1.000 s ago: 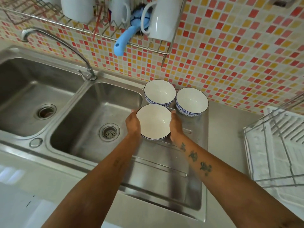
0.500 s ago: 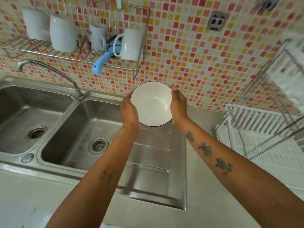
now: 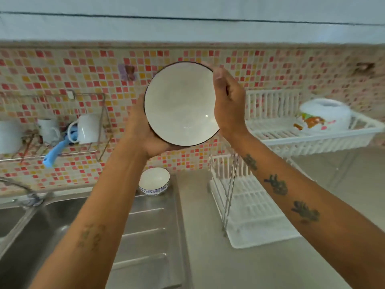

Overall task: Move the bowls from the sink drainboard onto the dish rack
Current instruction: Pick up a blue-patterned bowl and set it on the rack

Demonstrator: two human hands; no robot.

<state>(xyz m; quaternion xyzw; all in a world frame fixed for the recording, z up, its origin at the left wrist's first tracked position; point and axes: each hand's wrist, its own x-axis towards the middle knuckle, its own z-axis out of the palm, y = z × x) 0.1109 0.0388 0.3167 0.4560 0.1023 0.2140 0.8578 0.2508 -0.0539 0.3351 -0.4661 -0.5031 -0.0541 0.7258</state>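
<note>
I hold a white bowl (image 3: 180, 104) with a dark rim high in front of the tiled wall, its inside tilted toward me. My left hand (image 3: 141, 130) cups it from below left and my right hand (image 3: 228, 103) grips its right rim. A second white bowl (image 3: 154, 180) with a blue pattern stands on the steel drainboard (image 3: 150, 232) below, partly behind my left forearm. Any third bowl is hidden. The white two-tier dish rack (image 3: 308, 140) stands to the right, its upper tier level with the held bowl.
A white patterned lidded pot (image 3: 325, 115) lies in the rack's upper tier. The lower rack tray (image 3: 250, 207) sits on the counter. A wire wall shelf (image 3: 52, 147) at left carries white mugs (image 3: 89, 128) and a blue brush (image 3: 55, 152). The sink basin (image 3: 31, 236) and tap (image 3: 25, 192) are at lower left.
Both hands have lifted the bowl off the drainboard, up and to the right toward the rack. The view has swung up and rightward, bringing the rack's upper tier into sight.
</note>
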